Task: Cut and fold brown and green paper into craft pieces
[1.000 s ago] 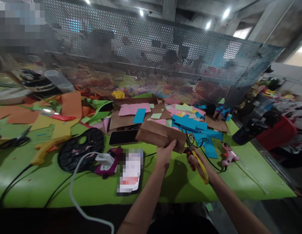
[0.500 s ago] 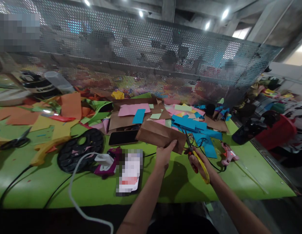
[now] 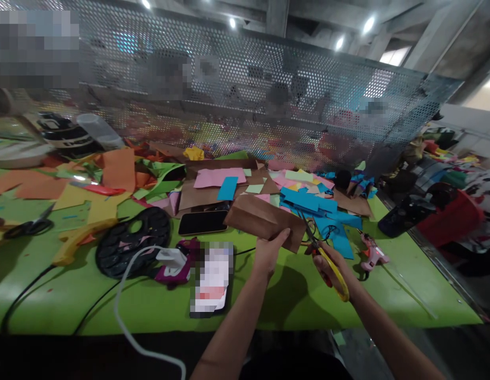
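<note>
A folded piece of brown paper (image 3: 264, 219) is pinched in my left hand (image 3: 269, 252), its thumb lying on top near the right end. My right hand (image 3: 327, 264) grips scissors (image 3: 335, 274) with yellow and red handles. Their blades (image 3: 308, 227) point up and away, beside the paper's right edge; I cannot tell whether they touch it. Behind the paper lie blue paper strips (image 3: 308, 200) and a larger brown sheet (image 3: 197, 198) with a pink piece (image 3: 219, 178) on it.
On the green table (image 3: 150, 311) are a dark phone (image 3: 202, 222), a lit phone (image 3: 213, 279), a purple power strip (image 3: 175, 269), a black palette (image 3: 110, 253), a yellow glue gun (image 3: 78, 240), a pink glue gun (image 3: 373, 253) and black scissors (image 3: 33, 224). A perforated metal screen (image 3: 229, 105) stands behind.
The scissors and my right hand have shifted slightly right, away from the paper's edge. My left hand still holds the brown paper. The whole view has moved a little.
</note>
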Demonstrator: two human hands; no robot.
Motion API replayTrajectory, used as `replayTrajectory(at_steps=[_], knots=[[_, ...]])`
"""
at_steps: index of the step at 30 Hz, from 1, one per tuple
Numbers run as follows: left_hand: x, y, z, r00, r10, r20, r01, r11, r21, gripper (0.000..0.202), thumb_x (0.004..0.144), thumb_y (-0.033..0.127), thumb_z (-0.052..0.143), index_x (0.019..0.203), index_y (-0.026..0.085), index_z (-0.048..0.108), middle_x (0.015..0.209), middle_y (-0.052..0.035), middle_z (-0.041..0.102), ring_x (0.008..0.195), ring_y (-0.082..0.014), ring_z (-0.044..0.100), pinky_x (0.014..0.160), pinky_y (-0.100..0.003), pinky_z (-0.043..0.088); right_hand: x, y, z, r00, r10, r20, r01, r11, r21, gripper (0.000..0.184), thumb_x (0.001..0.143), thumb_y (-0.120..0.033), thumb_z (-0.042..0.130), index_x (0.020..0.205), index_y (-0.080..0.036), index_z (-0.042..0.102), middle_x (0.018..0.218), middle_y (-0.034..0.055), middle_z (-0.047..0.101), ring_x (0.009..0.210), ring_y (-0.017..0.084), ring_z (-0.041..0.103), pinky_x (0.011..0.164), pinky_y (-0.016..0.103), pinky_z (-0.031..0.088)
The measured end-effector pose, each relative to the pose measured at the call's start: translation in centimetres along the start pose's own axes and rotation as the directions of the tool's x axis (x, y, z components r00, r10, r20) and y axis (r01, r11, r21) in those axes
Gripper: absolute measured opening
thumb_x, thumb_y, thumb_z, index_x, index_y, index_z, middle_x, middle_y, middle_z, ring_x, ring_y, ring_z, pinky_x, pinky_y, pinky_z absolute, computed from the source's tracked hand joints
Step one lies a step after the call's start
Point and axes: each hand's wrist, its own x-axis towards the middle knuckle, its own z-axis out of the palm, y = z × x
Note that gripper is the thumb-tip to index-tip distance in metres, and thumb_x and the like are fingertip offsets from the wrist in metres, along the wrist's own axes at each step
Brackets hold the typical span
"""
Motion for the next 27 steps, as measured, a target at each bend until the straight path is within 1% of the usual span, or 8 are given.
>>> replayTrajectory(at_steps=[5,11,13,16,20,22,24,27], knots=[[-0.1,0.3,0.1,1.000,0.011,0.019,-0.010,1.000,-0.029,0.044,0.054,0.034,0.086,0.092,0.014,0.075,0.100,-0.0107,0.076,0.097,-0.0263,0.069,0.089,-0.035,0.053,-0.1,-0.5,-0.7,0.998,0.023,0.055,-0.017,0.996,-0.093,0.050,0.082,-0.065,0.055,0.096,-0.017,0.058,0.058,-0.0058,0.039,0.045,0.008,0.035,0.038,0.021,0.029],[-0.6,0.9,0.3,1.000,0.002,0.018,-0.002,1.000,-0.007,0.040,0.056,0.031,0.084,0.091,0.015,0.075,0.098,-0.0094,0.076,0.096,-0.0254,0.069,0.088,-0.035,0.052,-0.1,-0.8,-1.6,0.994,0.078,0.082,-0.064,0.985,-0.159,0.048,0.079,-0.066,0.055,0.095,-0.020,0.058,0.057,-0.0066,0.038,0.045,0.010,0.035,0.039,0.022,0.030],[-0.7,1.2,0.4,1.000,-0.002,0.018,0.002,1.000,-0.005,0.040,0.055,0.029,0.085,0.091,0.015,0.074,0.099,-0.0093,0.076,0.097,-0.0256,0.069,0.089,-0.036,0.052,-0.1,-0.8,-1.9,0.995,0.067,0.070,-0.052,0.978,-0.200,0.047,0.078,-0.065,0.057,0.092,-0.020,0.059,0.060,-0.0050,0.042,0.046,0.010,0.036,0.041,0.022,0.030],[-0.8,1.4,0.5,1.000,-0.006,0.023,0.007,1.000,-0.007,0.040,0.054,0.028,0.084,0.090,0.014,0.074,0.098,-0.0096,0.076,0.097,-0.0255,0.069,0.088,-0.035,0.052,0.1,-0.7,-2.3,0.998,0.014,0.061,0.003,0.963,-0.271,0.045,0.078,-0.062,0.059,0.089,-0.018,0.061,0.066,-0.0015,0.049,0.049,0.011,0.040,0.044,0.023,0.032],[-0.5,1.0,0.3,1.000,-0.009,0.026,0.009,1.000,0.010,0.043,0.056,0.028,0.083,0.095,0.013,0.074,0.099,-0.0105,0.076,0.094,-0.0257,0.069,0.085,-0.035,0.053,0.3,-0.5,-2.6,0.998,-0.035,0.054,0.050,0.945,-0.322,0.042,0.077,-0.060,0.060,0.083,-0.018,0.063,0.067,0.0005,0.053,0.055,0.013,0.044,0.048,0.023,0.035],[-0.3,0.7,0.1,1.000,-0.005,0.019,0.004,1.000,0.022,0.042,0.057,0.030,0.083,0.095,0.013,0.075,0.099,-0.0107,0.076,0.095,-0.0259,0.069,0.085,-0.035,0.053,0.1,-0.3,-2.5,0.999,0.002,0.046,0.011,0.956,-0.293,0.042,0.078,-0.060,0.060,0.084,-0.019,0.062,0.067,0.0001,0.052,0.053,0.012,0.044,0.047,0.024,0.036],[-0.1,0.6,0.0,1.000,0.002,-0.005,-0.002,1.000,0.030,0.041,0.058,0.032,0.083,0.094,0.014,0.075,0.100,-0.0106,0.076,0.097,-0.0261,0.069,0.087,-0.034,0.053,-0.1,-0.1,-2.3,0.999,0.041,0.035,-0.033,0.976,-0.216,0.042,0.080,-0.060,0.058,0.091,-0.019,0.060,0.071,0.0005,0.053,0.054,0.012,0.046,0.048,0.024,0.040],[0.0,0.4,-0.1,0.998,0.007,-0.058,-0.006,1.000,0.008,0.042,0.058,0.033,0.084,0.094,0.015,0.075,0.104,-0.0107,0.075,0.102,-0.0265,0.068,0.090,-0.034,0.052,-0.5,0.4,-1.7,1.000,-0.002,0.012,0.004,0.993,-0.114,0.044,0.084,-0.058,0.056,0.104,-0.020,0.058,0.081,0.0025,0.053,0.065,0.015,0.051,0.058,0.027,0.049]])
